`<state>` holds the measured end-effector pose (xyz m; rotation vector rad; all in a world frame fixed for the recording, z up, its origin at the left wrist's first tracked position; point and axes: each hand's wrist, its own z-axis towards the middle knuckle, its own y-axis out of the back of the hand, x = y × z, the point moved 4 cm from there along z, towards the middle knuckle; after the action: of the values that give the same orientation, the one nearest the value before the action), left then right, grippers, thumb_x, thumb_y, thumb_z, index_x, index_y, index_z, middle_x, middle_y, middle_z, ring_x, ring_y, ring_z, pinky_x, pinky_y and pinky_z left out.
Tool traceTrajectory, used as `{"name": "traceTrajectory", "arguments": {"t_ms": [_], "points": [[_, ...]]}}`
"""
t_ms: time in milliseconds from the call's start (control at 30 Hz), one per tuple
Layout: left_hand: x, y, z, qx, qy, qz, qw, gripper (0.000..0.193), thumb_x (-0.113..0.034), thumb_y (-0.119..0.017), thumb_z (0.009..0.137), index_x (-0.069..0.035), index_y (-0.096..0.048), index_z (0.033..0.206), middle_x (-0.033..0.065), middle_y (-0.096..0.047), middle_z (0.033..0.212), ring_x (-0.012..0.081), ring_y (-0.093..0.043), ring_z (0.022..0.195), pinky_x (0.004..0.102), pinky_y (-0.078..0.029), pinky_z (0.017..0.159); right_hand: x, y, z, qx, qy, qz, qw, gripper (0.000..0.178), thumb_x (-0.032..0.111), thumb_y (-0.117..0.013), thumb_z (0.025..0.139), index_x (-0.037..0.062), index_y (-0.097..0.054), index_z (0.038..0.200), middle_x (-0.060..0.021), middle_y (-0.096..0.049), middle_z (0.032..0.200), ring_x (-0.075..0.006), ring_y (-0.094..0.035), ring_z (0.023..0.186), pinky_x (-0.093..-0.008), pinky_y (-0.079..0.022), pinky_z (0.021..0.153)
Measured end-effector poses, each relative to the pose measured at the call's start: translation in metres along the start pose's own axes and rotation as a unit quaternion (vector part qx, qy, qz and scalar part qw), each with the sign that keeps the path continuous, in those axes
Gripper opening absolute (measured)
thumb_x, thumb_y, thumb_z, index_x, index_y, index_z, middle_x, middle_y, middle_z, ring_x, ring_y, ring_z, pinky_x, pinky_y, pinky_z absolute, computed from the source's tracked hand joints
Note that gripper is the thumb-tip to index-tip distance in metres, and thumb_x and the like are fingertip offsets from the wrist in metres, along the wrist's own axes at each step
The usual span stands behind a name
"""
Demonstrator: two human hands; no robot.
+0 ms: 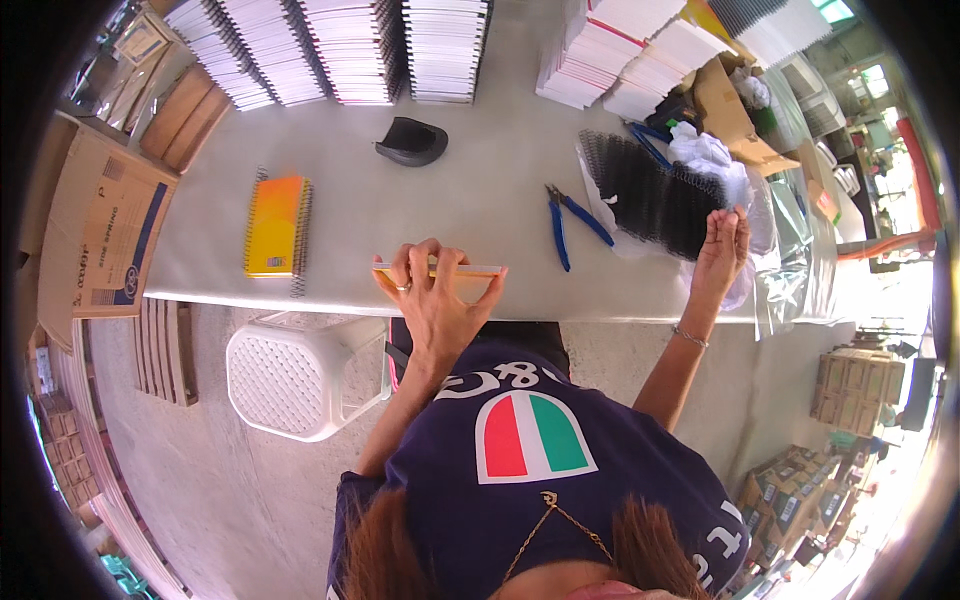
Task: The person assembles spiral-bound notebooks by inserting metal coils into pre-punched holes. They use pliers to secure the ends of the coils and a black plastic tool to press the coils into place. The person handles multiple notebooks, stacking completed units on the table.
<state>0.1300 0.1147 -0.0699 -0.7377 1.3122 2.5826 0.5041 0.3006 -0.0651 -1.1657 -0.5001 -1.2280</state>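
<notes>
My left hand (437,300) grips a small notebook (472,270) with an orange-yellow cover, held on edge at the table's front, fingers over the top. My right hand (721,250) is at the right end of a pile of black spiral binding coils (650,195) lying on clear plastic. Its fingertips are pressed together; whatever they pinch is too small to make out. Between the hands lie blue-handled cutting pliers (572,225), jaws pointing away. A stack of spiral-bound yellow-orange notebooks (277,227) sits to the left, a loose coil end sticking out toward me.
A black curved object (411,141) rests mid-table. Tall stacks of bound notebooks (350,50) line the far edge, with stacked unbound blocks (600,60) at the far right. A cardboard box (108,235) stands left. Below the table edge is a white plastic stool (285,375).
</notes>
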Motion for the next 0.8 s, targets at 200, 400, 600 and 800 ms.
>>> {"name": "traceTrajectory", "arguments": {"t_ms": [200, 400, 600, 800], "points": [[0.001, 0.001, 0.003, -0.019, -0.016, 0.0, 1.0, 0.044, -0.041, -0.086, 0.066, -0.016, -0.058, 0.088, 0.0055, -0.048, 0.105, 0.0278, -0.043, 0.107, 0.0577, -0.024, 0.103, 0.017, -0.084, -0.029, 0.055, -0.152, 0.135, 0.978, 0.027, 0.023, -0.056, 0.101, 0.0085, -0.05, 0.123, -0.0077, -0.064, 0.104, -0.0252, -0.063, 0.102, -0.0409, -0.05, 0.097], [-0.001, 0.001, 0.002, -0.015, -0.003, -0.003, 1.0, 0.038, -0.038, -0.085, 0.064, -0.016, -0.061, 0.085, 0.0025, -0.05, 0.102, 0.0277, -0.045, 0.107, 0.0591, -0.026, 0.099, 0.015, -0.171, -0.089, 0.346, -0.183, -0.137, 0.91, 0.029, 0.016, -0.065, 0.095, 0.0052, -0.054, 0.12, -0.0091, -0.063, 0.093, -0.02, -0.063, 0.08, -0.034, -0.051, 0.076], [-0.002, 0.002, 0.002, -0.012, -0.006, 0.001, 1.0, 0.036, -0.036, -0.085, 0.063, -0.017, -0.061, 0.083, 0.0017, -0.051, 0.101, 0.028, -0.044, 0.107, 0.0554, -0.026, 0.099, 0.008, -0.208, -0.133, 0.444, -0.051, -0.363, 0.817, 0.017, 0.013, -0.071, 0.086, 0.005, -0.064, 0.099, -0.01, -0.066, 0.089, -0.0255, -0.063, 0.075, -0.0351, -0.049, 0.07], [-0.003, 0.002, 0.002, 0.0, -0.006, -0.012, 1.0, 0.034, -0.034, -0.083, 0.061, -0.018, -0.063, 0.084, -0.0006, -0.053, 0.102, 0.0273, -0.044, 0.11, 0.0549, -0.027, 0.097, 0.0, -0.207, -0.144, 0.465, -0.029, -0.379, 0.8, 0.017, 0.014, -0.07, 0.086, 0.006, -0.066, 0.1, -0.0099, -0.067, 0.089, -0.0301, -0.062, 0.077, -0.0389, -0.048, 0.072]]}}
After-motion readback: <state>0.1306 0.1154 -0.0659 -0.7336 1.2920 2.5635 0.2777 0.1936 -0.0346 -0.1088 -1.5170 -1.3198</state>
